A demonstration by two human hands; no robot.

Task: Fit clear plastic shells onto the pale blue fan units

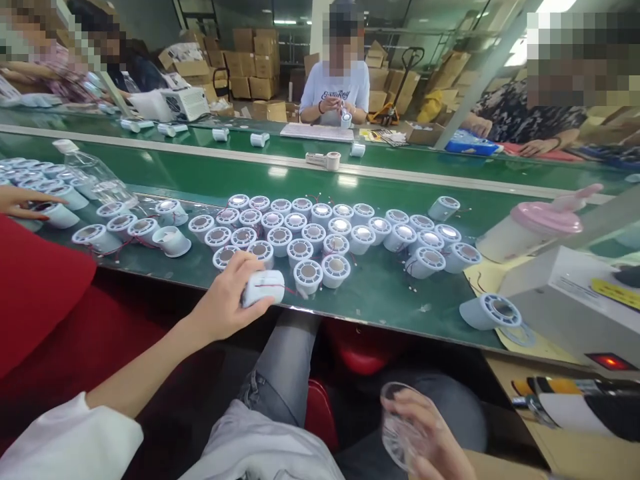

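Head view: the left hand (227, 300) reaches out over the near edge of the green surface (390, 287), its fingers wrapped around a white cylindrical housing (263, 287) that lies on its side with thin red wire across it. The housing sits just at the surface's front edge, right beside the nearest of a cluster of like white housings (320, 233) standing upright in rows, their round grilled tops facing up. The right hand (430, 437) is low over the lap, well apart from the surface, its fingers curled around a clear round disc (400, 427); the disc is blurred, so its detail cannot be told.

To the right, one more housing (487, 312) lies tipped on its side near a white machine (575, 300) with a red lit switch, and a pink-lidded cup (530, 230) stands behind it. To the left, another person's hand (23, 200) rests on a housing, with a red sleeve (35, 287) below it and a clear plastic bottle (95, 177) lying nearby. Across the belt a person in a white shirt (335, 87) handles a small part, with stacked cardboard boxes (255, 67) behind.
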